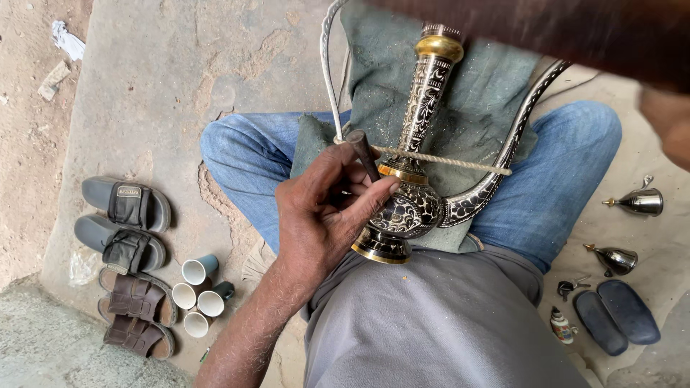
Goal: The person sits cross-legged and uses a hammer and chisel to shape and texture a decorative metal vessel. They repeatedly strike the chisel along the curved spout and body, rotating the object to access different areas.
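Note:
An ornate black, silver and brass jug [413, 172] with a long neck and curved handle lies across my lap on a green cloth [467, 108], held down by a rope [445, 162]. My left hand [323, 212] grips a dark chisel [363, 154] whose tip rests against the jug's round body. My right hand [665, 118] is raised at the upper right, blurred, with a blurred dark tool [546, 29] sweeping across the top of the view; its grip is hard to make out.
Two pairs of sandals [126, 226] and several small cups [198, 294] sit on the ground at the left. At the right lie two metal lids [636, 202], a small painted bottle [560, 325] and dark sandals [618, 316].

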